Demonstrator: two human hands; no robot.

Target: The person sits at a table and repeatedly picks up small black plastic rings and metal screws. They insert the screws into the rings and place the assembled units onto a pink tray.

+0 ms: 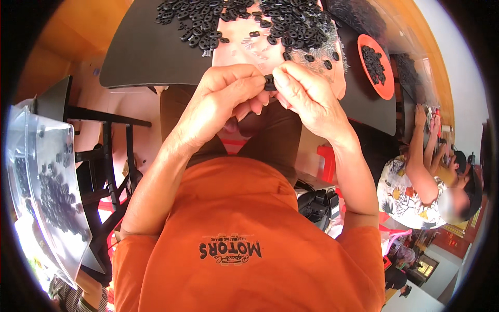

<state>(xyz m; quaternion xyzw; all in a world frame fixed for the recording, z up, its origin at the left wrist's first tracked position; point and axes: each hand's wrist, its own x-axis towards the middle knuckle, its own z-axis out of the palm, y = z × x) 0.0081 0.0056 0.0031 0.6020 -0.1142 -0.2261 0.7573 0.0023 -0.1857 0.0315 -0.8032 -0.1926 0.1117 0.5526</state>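
Between both hands, just off the near edge of the table, is a small black oval plastic piece (269,81) that looks like a cord lock. My left hand (221,99) pinches its left side between thumb and fingers. From the right, my right hand (311,99) grips the same piece with its thumb pressed on it. Beyond the hands lies a pink sheet with a leaf pattern (243,52). Heaps of similar black pieces (195,26) spread over the sheet and the table, with a few loose ones (327,64) nearer my right hand.
The dark table (150,62) has a rounded near-left corner. An orange plate (389,89) of black pieces stands at the right. To the left, a clear plastic tub (70,136) holds more pieces. Another person in a patterned shirt (400,195) sits at the right.
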